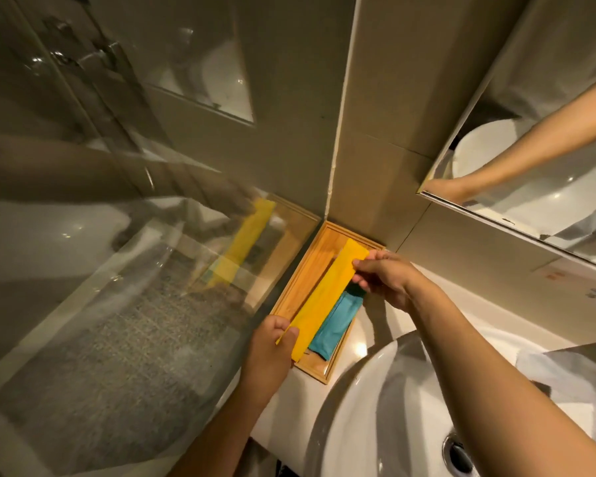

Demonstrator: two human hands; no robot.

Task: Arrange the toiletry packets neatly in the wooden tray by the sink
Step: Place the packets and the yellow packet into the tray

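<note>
A glass shower screen (pixel 117 270) at far left mirrors the scene beside it, where a person straightens toiletry packets in a wooden tray (pixel 291 294) tucked into the tiled corner by the sink (pixel 375 407). The left hand (pixel 269 352) pinches the near end of a long yellow packet (pixel 324 297) between thumb and fingers, while the right hand (pixel 382 280) pinches its far end, fingers pressed together along the edge. The packet runs lengthwise over the tray, apparently held just above the tray floor rather than lying flat; whether it touches the wood cannot be told. To its right, a teal packet (pixel 334 325) already lies inside the tray, partly under the yellow one, with a dark item at its far end too hidden to identify. The step in hand looks like placing the yellow packet; the next move calls for lowering it parallel to the tray's left wall, beside the teal one, and letting go with both hands.
</note>
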